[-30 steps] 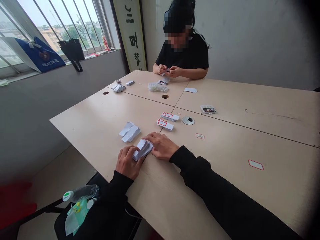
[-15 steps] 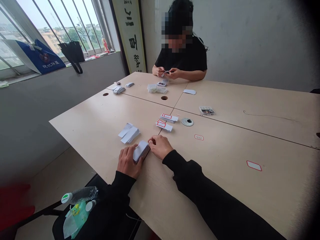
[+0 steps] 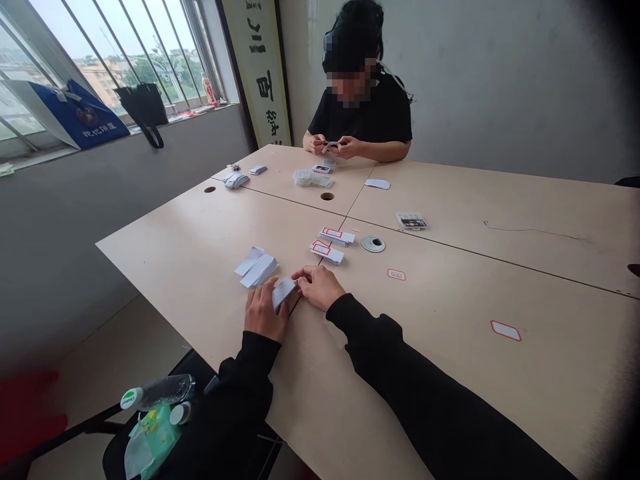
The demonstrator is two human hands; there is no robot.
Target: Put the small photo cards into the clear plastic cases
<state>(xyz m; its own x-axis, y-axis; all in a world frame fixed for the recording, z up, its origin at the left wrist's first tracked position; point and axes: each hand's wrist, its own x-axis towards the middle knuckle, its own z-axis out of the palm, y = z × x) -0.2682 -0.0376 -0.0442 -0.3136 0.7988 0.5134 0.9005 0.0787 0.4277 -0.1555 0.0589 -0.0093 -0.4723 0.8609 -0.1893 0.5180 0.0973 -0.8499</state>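
My left hand (image 3: 265,312) is wrapped round a small stack of white paper cards (image 3: 283,292), thumb on the near side and fingers on the far side. At the stack's right end is my right hand (image 3: 320,287), its fingertips bent and closed on the edge of the cards. Part of the stack is hidden by my fingers. Just beyond my left hand lie loose piles of blank white cards (image 3: 257,268). Past my right hand are two piles of white paper strips (image 3: 327,252) with red-framed labels on them.
Across the table a person (image 3: 360,120) in black handles a white strip. Clear plastic boxes (image 3: 313,177), a black-and-clear case (image 3: 412,221) and a round cable grommet (image 3: 373,244) are on the table. A red-edged label (image 3: 506,331) lies at right. A bottle (image 3: 167,392) rests on a chair below left.
My left hand has shifted right and slightly up along the stack, covering more of it. My right fingers have opened a little and moved against the stack's end.
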